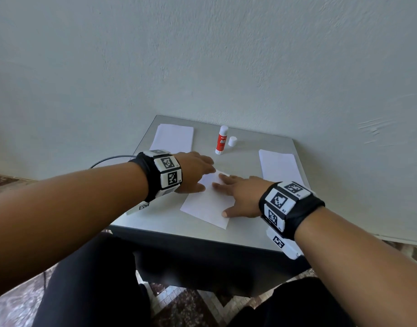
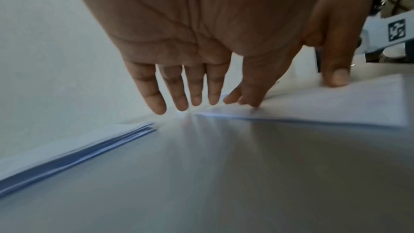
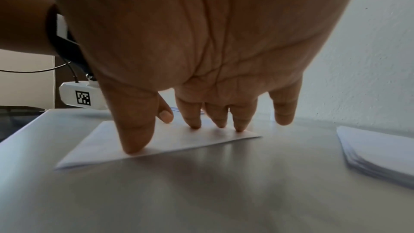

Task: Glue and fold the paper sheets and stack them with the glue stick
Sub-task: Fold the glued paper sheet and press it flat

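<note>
A white folded sheet (image 1: 206, 204) lies slanted in the middle of the grey table (image 1: 169, 223). My right hand (image 1: 235, 194) lies flat on it, with its fingertips (image 3: 195, 125) and thumb pressing the paper (image 3: 179, 143) down. My left hand (image 1: 199, 169) reaches over the sheet's far left corner with straight fingers (image 2: 179, 102) and holds nothing; its fingertips sit just beside the paper's edge (image 2: 325, 109). The red and white glue stick (image 1: 221, 140) stands upright at the back, and its white cap (image 1: 232, 141) stands beside it.
One stack of white sheets (image 1: 173, 138) lies at the back left of the table, seen close in the left wrist view (image 2: 67, 150). Another stack (image 1: 279, 165) lies at the right (image 3: 380, 155). A pale wall rises right behind the table. My knees are under the front edge.
</note>
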